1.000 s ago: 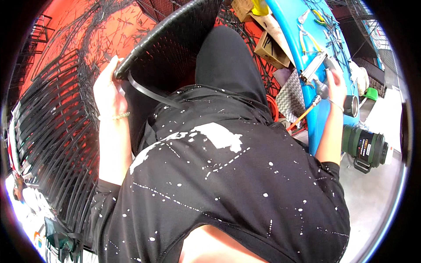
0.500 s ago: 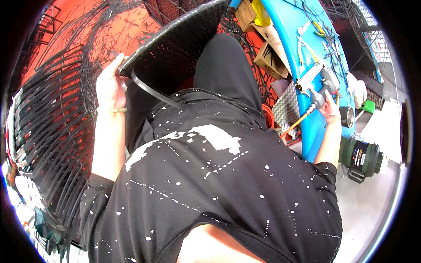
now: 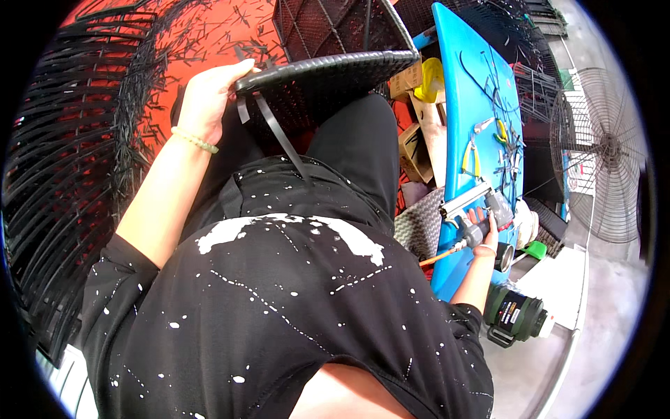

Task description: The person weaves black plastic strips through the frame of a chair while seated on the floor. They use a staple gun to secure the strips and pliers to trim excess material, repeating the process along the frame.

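My left hand grips the near-left corner of a black woven wicker piece that leans over my knees. A loose flat black strip hangs from its rim toward my lap, with a shorter end beside it near my fingers. To the right, my right hand is closed round the handle of a grey and silver pneumatic staple gun at the blue table's near end. An orange air hose runs from the gun's handle. The fingertips of my left hand are partly hidden behind the rim.
Pliers, cutters and black scraps lie on the blue table. Cardboard boxes and a yellow item stand beside it. Black strips are bundled at left; offcuts litter the red floor. A green-black bucket-like container and large fan are at right.
My view has turned, bringing the fan into sight. The woven piece has swung to a flatter angle and shows more of its far side. Both hands keep their hold.
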{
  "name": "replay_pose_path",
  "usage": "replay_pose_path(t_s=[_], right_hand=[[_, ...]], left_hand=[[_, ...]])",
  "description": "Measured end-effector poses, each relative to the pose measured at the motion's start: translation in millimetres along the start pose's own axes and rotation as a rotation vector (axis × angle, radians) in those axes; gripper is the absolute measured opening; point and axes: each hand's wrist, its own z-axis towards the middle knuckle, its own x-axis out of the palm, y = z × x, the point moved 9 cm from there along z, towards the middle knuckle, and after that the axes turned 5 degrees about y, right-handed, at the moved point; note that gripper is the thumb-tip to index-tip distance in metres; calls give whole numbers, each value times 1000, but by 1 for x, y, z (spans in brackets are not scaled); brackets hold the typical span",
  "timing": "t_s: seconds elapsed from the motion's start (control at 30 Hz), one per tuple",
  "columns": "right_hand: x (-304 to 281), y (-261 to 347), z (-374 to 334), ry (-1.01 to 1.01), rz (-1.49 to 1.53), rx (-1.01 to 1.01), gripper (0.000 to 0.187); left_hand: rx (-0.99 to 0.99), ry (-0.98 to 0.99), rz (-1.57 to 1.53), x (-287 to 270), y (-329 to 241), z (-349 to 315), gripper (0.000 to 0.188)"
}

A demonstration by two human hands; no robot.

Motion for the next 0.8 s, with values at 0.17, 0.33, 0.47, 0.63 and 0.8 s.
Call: replay_pose_path(t_s=[0.17, 0.33, 0.47, 0.63, 0.8], right_hand=[[29, 18, -21, 86, 44, 106, 36], [151, 38, -97, 148, -297, -208, 40], [284, 30, -162, 339, -546, -562, 38], [407, -42, -229, 727, -1328, -1304, 36], [477, -76, -277, 1042, -1169, -1416, 88]], left_hand=[[-34, 34, -13, 6, -2, -3, 22], [-5, 42, -51, 6, 4, 2, 22], [14, 21, -50, 4, 2, 0, 23], [3, 19, -65, 5, -1, -3, 23], [10, -8, -101, 1, 4, 3, 21]])
